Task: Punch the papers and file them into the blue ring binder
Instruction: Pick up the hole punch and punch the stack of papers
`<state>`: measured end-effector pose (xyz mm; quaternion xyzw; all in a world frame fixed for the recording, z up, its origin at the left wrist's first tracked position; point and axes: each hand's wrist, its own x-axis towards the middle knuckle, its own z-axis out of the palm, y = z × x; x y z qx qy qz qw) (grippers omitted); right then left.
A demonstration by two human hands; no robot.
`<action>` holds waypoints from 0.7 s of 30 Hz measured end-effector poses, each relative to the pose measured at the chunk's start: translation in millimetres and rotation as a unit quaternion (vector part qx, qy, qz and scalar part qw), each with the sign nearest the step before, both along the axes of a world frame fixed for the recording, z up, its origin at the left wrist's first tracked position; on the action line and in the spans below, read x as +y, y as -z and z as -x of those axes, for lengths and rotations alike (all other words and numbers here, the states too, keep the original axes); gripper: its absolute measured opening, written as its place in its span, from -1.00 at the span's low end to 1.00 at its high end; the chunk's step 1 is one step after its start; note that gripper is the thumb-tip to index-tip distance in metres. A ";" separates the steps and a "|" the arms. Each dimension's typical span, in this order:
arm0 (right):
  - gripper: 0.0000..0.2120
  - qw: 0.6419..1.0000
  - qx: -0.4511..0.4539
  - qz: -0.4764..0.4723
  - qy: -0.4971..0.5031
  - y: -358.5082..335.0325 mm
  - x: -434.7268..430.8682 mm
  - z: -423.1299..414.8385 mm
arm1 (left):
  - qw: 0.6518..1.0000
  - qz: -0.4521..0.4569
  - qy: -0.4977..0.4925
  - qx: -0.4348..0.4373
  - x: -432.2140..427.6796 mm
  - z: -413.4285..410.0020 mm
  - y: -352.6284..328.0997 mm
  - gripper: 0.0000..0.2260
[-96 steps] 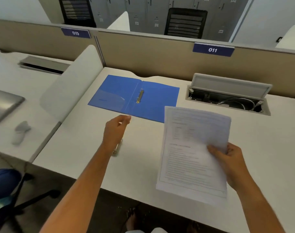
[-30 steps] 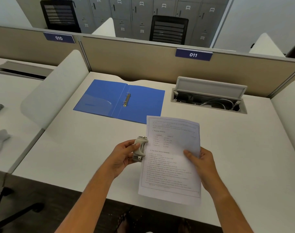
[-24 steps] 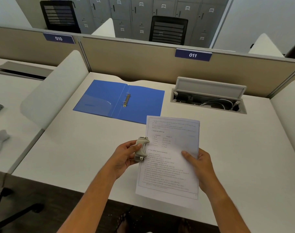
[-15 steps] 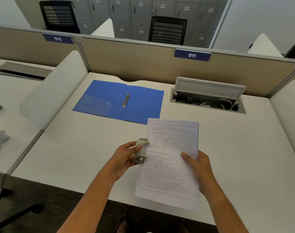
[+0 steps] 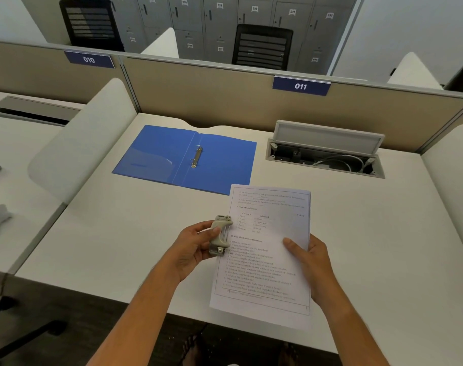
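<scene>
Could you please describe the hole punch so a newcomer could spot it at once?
Start at the white desk below the 011 sign. Above its front edge, the left hand grips the hole punch against the left edge of the papers. It is the only small beige tool there.

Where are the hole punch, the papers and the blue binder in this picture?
hole punch (image 5: 223, 234), head view, on its pale body.
papers (image 5: 268, 260), head view, middle of the printed top sheet.
blue ring binder (image 5: 225, 165), head view, on its bare right cover.
</scene>
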<state>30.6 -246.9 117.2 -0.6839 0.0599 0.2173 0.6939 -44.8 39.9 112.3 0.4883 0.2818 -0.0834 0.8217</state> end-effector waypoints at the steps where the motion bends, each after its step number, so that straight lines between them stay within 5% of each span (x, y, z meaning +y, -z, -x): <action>1: -0.74 1.000 0.000 -0.001 0.000 -0.2 -0.2 0.4 | 1.000 0.001 0.002 -0.002 -0.2 -0.1 -0.6 -0.63; 21: -0.74 1.000 0.002 0.009 0.003 3.6 -2.7 2.1 | 1.000 -0.010 0.023 -0.006 -1.9 3.9 -3.9 -0.64</action>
